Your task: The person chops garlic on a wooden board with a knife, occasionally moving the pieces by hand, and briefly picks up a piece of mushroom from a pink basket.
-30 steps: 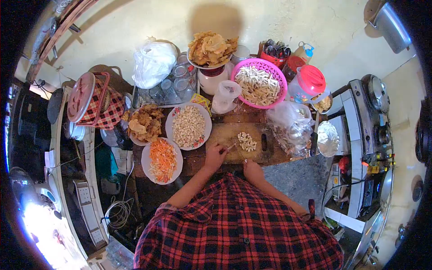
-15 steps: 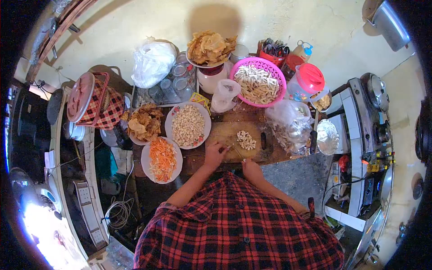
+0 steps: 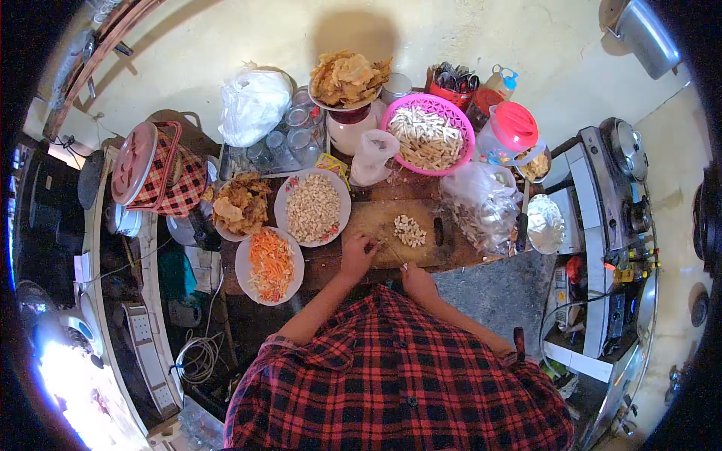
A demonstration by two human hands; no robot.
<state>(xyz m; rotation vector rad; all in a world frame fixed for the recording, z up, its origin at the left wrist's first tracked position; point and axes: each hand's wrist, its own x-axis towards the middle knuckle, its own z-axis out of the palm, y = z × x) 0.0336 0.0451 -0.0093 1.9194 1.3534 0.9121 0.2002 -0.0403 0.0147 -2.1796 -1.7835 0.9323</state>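
Note:
My right hand (image 3: 418, 283) is closed around the handle of a small knife (image 3: 394, 255), whose blade points up and left over the wooden cutting board (image 3: 361, 218). Near the blade's tip, my left hand (image 3: 358, 255) rests at the board's lower left with its fingers pinched together; what they hold is too small to make out. A small heap of pale chopped pieces (image 3: 410, 231) lies on the board. Left of the board is a plate of similar diced pieces (image 3: 313, 208). Below it stands a plate of shredded orange and white vegetables (image 3: 271, 265).
Behind the board are a pink basket of pale strips (image 3: 427, 135), a small plastic bag (image 3: 374, 157) and a plate of fried crackers (image 3: 350, 79). A clear bag (image 3: 481, 207) lies right of the board, beside a foil-coloured dish (image 3: 545, 224). Glasses stand on a tray (image 3: 233, 160).
The view has shifted slightly. Both hands stay at the lower part of the board, with only small movements of the fingers and the knife.

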